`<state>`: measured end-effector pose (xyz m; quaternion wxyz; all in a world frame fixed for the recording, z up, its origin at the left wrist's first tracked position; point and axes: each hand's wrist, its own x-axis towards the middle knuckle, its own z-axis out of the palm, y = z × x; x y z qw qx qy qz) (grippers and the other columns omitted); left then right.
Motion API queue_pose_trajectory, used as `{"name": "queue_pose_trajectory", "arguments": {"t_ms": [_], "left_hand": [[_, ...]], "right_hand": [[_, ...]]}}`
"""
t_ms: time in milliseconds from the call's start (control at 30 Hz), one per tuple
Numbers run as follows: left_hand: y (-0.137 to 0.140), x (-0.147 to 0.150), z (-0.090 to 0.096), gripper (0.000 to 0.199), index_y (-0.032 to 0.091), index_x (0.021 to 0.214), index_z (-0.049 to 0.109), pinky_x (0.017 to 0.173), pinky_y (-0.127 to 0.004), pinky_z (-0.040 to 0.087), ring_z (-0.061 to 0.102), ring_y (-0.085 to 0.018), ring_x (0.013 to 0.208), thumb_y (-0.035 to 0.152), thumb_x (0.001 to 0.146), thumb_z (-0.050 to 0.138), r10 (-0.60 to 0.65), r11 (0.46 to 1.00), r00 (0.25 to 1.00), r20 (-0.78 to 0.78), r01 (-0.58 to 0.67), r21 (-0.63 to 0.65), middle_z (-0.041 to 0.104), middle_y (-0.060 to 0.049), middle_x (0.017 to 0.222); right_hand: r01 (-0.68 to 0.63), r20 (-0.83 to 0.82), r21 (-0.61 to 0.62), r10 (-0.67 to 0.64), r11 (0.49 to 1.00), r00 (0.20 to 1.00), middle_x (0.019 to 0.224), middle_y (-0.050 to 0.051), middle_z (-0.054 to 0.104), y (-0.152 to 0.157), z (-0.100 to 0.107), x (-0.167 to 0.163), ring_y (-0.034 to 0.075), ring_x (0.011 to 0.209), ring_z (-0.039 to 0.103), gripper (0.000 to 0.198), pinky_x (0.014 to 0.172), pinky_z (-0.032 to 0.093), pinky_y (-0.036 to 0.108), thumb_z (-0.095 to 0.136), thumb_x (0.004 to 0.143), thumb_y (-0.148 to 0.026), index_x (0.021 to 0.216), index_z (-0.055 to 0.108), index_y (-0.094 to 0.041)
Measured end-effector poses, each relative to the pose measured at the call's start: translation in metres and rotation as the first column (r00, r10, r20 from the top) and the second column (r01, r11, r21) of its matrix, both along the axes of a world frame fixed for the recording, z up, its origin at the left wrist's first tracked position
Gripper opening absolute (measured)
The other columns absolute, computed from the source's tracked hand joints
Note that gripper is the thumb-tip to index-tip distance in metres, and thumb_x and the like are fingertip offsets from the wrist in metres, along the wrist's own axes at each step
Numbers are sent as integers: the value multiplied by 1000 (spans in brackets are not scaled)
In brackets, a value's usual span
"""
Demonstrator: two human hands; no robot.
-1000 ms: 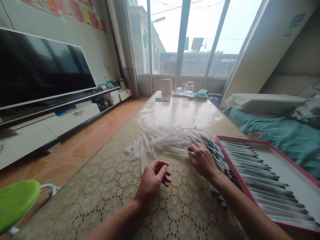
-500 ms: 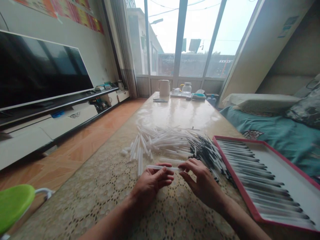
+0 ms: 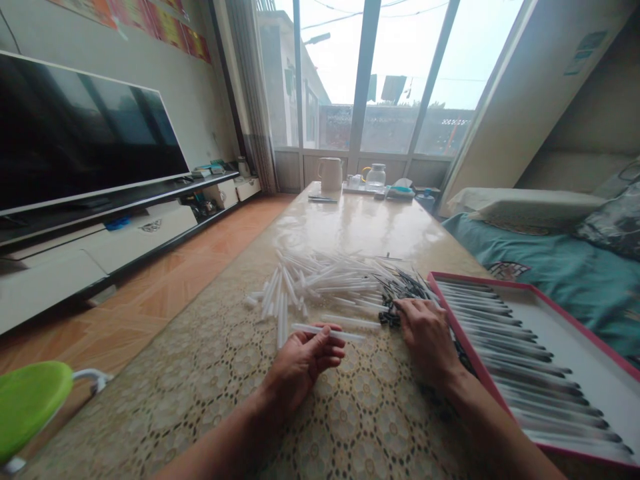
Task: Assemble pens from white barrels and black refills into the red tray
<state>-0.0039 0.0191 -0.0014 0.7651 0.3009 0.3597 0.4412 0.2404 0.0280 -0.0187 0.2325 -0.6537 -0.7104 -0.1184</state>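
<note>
My left hand (image 3: pixel 307 360) is closed around a slim, whitish, see-through pen barrel (image 3: pixel 353 337), held level above the table with the thumb on top. My right hand (image 3: pixel 425 333) is on a pile of dark pen refills (image 3: pixel 400 283) with black ends. Its fingers curl down into the pile, and the fingertips are hidden, so what they pinch does not show. Left of the refills lies a loose heap of whitish pen barrels (image 3: pixel 325 277). One single barrel (image 3: pixel 350 321) lies just beyond the barrel in my left hand.
A shallow pink-rimmed box (image 3: pixel 585 333) at the right holds a row of pens with dark ends. On the patterned table (image 3: pixel 215 400), at its far end, stand a pale jug (image 3: pixel 330 175) and a glass pitcher (image 3: pixel 376 177). A green stool (image 3: pixel 35 407) is at the left.
My right hand has left the end of the held barrel and moved right onto the refill pile. My left hand still holds the barrel in nearly the same place.
</note>
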Motion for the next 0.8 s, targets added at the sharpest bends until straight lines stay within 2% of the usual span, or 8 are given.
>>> {"name": "queue_pose_trajectory", "arguments": {"t_ms": [100,233,300,400,467,533,633,800], "left_hand": [[-1,-1,0,15,8,85,65,56,-20,53,66,-13,60,22,82,61,42,999,999,29,-42,-7,70,-9,72],[-2,-1,3,9,11,82,60,61,-21,55,68,-14,65,16,86,54,148,989,988,53,-146,-36,71,-9,72],[-2,-1,5,10,12,82,57,64,-23,56,69,-15,68,16,88,50,200,979,978,56,-196,-61,71,-10,73],[0,-1,7,13,12,80,55,66,-25,57,70,-16,68,16,89,47,288,954,956,46,-283,-99,71,-11,72],[2,-1,8,15,12,78,54,66,-25,58,70,-17,68,16,90,46,345,934,938,46,-338,-112,70,-11,70],[3,-1,9,16,12,78,54,67,-26,58,70,-17,68,15,90,45,376,923,925,55,-368,-113,71,-12,70],[4,-1,8,16,12,77,54,67,-26,58,70,-17,68,15,90,44,385,920,920,67,-377,-110,71,-12,71],[5,-1,6,16,13,77,54,67,-25,58,70,-17,67,15,90,45,374,924,924,78,-364,-115,71,-12,71]], "right_hand": [[36,-56,122,-29,992,998,96,9,67,-9,8,1,25,95,54,21,85,37,38,48,85,-20,101,62,-17],[80,-212,308,-13,948,977,88,10,65,-23,19,-5,24,86,55,14,82,41,37,50,84,-24,90,59,-16],[92,-377,291,26,952,926,80,7,64,-29,23,-12,21,76,57,11,73,44,33,52,83,-26,88,57,-18],[-13,-627,150,105,989,772,66,0,58,-34,27,-24,15,60,55,7,58,44,27,53,82,-26,83,54,-19],[-89,-719,111,142,990,681,63,-1,54,-36,29,-30,14,58,53,6,54,42,25,53,81,-26,79,53,-20],[-103,-772,120,158,987,615,63,-2,52,-38,31,-34,14,58,51,6,53,41,25,52,80,-25,78,53,-19],[-95,-813,134,164,986,559,63,-2,51,-39,34,-36,13,57,49,7,52,40,24,53,79,-26,77,52,-19],[-102,-820,128,163,986,548,63,-2,51,-40,35,-38,12,56,48,7,51,39,24,53,79,-26,77,51,-19]]}}
